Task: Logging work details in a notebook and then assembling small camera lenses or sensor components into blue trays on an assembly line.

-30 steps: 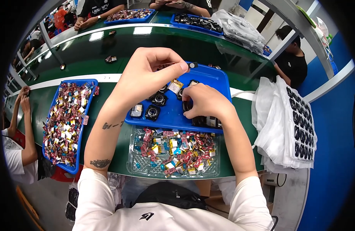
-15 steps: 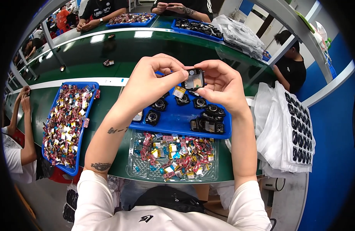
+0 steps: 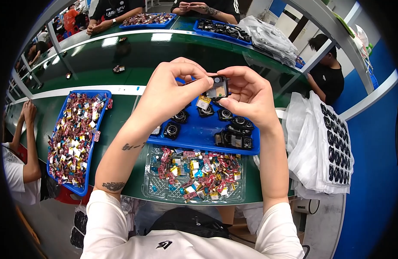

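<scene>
Above the blue tray (image 3: 188, 133), my right hand (image 3: 250, 93) holds an open black watch case (image 3: 218, 87) between thumb and fingers, its pale inside facing up. The thumb and bent fingers of my left hand (image 3: 181, 88) are closed on the case's left edge; the fingertips behind it are hidden. Just below the case is a silver-and-yellow battery (image 3: 203, 102); whether it hangs from the case or lies in the tray, I cannot tell. Several black round-dial watch bodies (image 3: 172, 129) rest in the tray.
In front of me, a clear plastic tray (image 3: 148, 190) holds batteries with red circuit boards. A blue tray (image 3: 89, 166) at left is full of similar parts. White sheets with black pieces (image 3: 337, 144) are stacked at right. Beyond runs a green belt (image 3: 164, 58); other people sit around.
Both my hands keep nearly the same hold on the watch case. Small parts on the green belt have shifted slightly left. The hands of the person at left have come lower.
</scene>
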`<state>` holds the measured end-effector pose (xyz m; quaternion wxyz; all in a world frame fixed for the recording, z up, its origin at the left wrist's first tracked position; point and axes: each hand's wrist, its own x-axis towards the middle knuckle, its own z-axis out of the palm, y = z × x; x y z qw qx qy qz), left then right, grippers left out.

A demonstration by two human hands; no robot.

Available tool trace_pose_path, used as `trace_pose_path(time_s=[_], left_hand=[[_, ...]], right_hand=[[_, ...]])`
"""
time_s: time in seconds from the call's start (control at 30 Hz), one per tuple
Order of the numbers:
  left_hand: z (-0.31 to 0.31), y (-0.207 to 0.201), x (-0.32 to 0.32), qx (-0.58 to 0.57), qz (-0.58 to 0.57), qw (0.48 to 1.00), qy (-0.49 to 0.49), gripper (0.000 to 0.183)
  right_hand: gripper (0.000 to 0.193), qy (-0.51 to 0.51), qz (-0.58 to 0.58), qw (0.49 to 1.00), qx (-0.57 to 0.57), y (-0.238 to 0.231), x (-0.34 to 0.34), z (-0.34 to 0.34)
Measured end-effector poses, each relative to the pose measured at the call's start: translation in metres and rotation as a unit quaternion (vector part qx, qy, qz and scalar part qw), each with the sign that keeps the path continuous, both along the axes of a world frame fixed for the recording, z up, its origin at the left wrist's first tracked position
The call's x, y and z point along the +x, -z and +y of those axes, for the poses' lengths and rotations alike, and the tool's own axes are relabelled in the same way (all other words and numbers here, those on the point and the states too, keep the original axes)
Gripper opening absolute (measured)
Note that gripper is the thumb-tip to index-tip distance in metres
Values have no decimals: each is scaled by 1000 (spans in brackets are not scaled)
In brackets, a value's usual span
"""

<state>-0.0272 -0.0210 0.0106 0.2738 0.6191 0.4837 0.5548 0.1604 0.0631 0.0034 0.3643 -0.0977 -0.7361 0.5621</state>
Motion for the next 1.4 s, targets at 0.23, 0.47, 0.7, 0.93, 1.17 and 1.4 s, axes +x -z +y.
trace_pose_path(time_s=[0.23,0.47,0.7,0.93,1.17,1.4], left_hand=[[2,6,3,38,9,998,-38,13],[7,9,8,94,18,992,-82,11],[2,9,16,134,100,978,-128,11],[-6,2,16,146,84,978,-127,14],[-10,-5,21,122,124,979,-104,10],[-5,1,13,-28,-123,989,70,15]], right_hand=[[45,26,-3,1000,8,0,-4,-6],[34,82,30,995,56,4,-13,-14],[15,173,43,984,16,2,-20,-22],[12,205,127,969,50,-3,-11,-13],[16,192,126,973,-25,-2,-6,-10],[13,196,133,971,-6,-3,-10,-18]])
